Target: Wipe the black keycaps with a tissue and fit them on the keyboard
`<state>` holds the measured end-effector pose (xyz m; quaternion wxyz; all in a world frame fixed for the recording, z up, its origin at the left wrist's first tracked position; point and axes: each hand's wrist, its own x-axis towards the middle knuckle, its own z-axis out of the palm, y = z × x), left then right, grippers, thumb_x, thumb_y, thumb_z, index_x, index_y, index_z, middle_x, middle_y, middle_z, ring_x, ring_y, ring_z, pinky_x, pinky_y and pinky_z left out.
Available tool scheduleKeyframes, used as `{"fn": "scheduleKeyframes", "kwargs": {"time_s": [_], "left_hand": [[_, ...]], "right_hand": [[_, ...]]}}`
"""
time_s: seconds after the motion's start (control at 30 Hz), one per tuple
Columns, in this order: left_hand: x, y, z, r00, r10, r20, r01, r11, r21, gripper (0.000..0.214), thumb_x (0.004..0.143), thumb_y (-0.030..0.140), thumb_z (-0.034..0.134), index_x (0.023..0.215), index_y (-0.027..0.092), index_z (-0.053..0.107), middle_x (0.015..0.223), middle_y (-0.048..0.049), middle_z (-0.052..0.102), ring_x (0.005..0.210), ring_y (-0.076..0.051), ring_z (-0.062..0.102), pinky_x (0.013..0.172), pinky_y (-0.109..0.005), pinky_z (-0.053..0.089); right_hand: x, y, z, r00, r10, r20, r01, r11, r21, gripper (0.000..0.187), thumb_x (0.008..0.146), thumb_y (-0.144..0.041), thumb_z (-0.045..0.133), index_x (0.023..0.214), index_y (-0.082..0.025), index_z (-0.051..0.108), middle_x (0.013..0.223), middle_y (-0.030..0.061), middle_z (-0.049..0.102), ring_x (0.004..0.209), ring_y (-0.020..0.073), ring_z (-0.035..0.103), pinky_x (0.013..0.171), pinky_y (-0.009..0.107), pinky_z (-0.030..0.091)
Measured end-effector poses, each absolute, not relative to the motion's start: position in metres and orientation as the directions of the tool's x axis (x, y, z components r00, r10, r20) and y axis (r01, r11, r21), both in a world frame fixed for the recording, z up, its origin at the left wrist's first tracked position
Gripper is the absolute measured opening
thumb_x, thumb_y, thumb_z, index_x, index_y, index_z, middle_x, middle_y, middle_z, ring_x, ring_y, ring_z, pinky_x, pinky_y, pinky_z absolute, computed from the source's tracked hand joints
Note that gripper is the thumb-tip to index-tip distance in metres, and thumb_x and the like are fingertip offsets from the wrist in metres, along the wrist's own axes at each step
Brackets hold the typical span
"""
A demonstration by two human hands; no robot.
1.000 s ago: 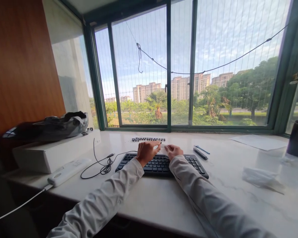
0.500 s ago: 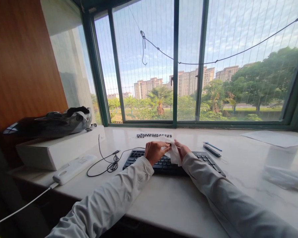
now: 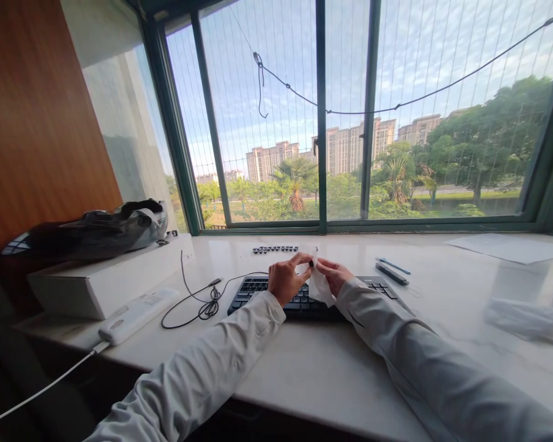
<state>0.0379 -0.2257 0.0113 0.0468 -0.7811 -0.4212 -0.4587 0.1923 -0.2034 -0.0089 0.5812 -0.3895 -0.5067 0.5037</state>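
Two grey sleeves (image 3: 198, 353) come in at 7 and 5 o'clock from the black keyboard (image 3: 303, 306), which lies flat on the white table (image 3: 295, 368). A white power strip (image 3: 141, 316) sits at 9 o'clock, with a loosely coiled black cable (image 3: 207, 310) between it and the keyboard; a crumpled clear bag (image 3: 528, 320) is at 3 o'clock.

Above the keyboard's middle, the left hand (image 3: 287, 279) pinches a small black piece (image 3: 311, 263) between its fingertips. The right hand (image 3: 335, 275) grips a white tissue (image 3: 321, 290), whose upper end meets that piece and whose lower end hangs over the keys.

Beyond, two short rows of black keys (image 3: 275, 250) lie near 11 o'clock, a thin blue stick (image 3: 394, 266) at 2, and white paper (image 3: 509, 247) farther out at 2. The window (image 3: 322, 228) stands behind, at 12.
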Motion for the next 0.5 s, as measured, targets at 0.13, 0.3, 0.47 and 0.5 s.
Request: {"fn": "scheduleKeyframes", "kwargs": {"time_s": [0.13, 0.3, 0.47, 0.5], "left_hand": [[0.040, -0.227, 0.012, 0.185, 0.660, 0.728, 0.706, -0.605, 0.369, 0.028, 0.079, 0.038, 0.063, 0.107, 0.033, 0.060, 0.095, 0.0070, 0.073, 0.087, -0.014, 0.068, 0.074, -0.023, 0.047], [0.042, -0.231, 0.014, 0.190, 0.684, 0.704, 0.705, -0.594, 0.387, 0.031, 0.080, 0.043, 0.062, 0.109, 0.034, 0.059, 0.093, 0.0065, 0.073, 0.081, -0.014, 0.068, 0.071, -0.023, 0.046], [0.042, -0.232, 0.014, 0.194, 0.702, 0.685, 0.716, -0.579, 0.391, 0.031, 0.079, 0.044, 0.064, 0.109, 0.037, 0.060, 0.092, 0.0079, 0.074, 0.086, -0.015, 0.068, 0.073, -0.023, 0.046], [0.042, -0.232, 0.014, 0.194, 0.707, 0.680, 0.717, -0.575, 0.394, 0.031, 0.079, 0.044, 0.064, 0.109, 0.037, 0.060, 0.091, 0.0081, 0.074, 0.088, -0.015, 0.068, 0.074, -0.023, 0.046]], "right_hand": [[0.193, -0.202, -0.010, -0.022, 0.994, 0.106, -0.378, 0.090, -0.921, 0.037, 0.056, -0.027, 0.082, 0.087, -0.014, 0.068, 0.066, 0.0037, 0.069, 0.056, 0.0158, 0.063, 0.057, 0.028, 0.052], [0.196, -0.199, -0.018, 0.001, 0.994, 0.111, -0.322, 0.105, -0.941, 0.047, 0.052, -0.035, 0.085, 0.091, -0.013, 0.070, 0.068, 0.0047, 0.070, 0.054, 0.0141, 0.062, 0.050, 0.024, 0.050], [0.195, -0.200, -0.018, 0.033, 0.995, 0.099, -0.337, 0.104, -0.936, 0.047, 0.049, -0.036, 0.086, 0.087, -0.012, 0.073, 0.069, 0.0067, 0.071, 0.053, 0.0142, 0.062, 0.048, 0.023, 0.049], [0.195, -0.201, -0.017, 0.035, 0.996, 0.081, -0.356, 0.088, -0.930, 0.047, 0.048, -0.035, 0.086, 0.086, -0.011, 0.073, 0.068, 0.0070, 0.071, 0.052, 0.0149, 0.062, 0.047, 0.024, 0.049]]}}
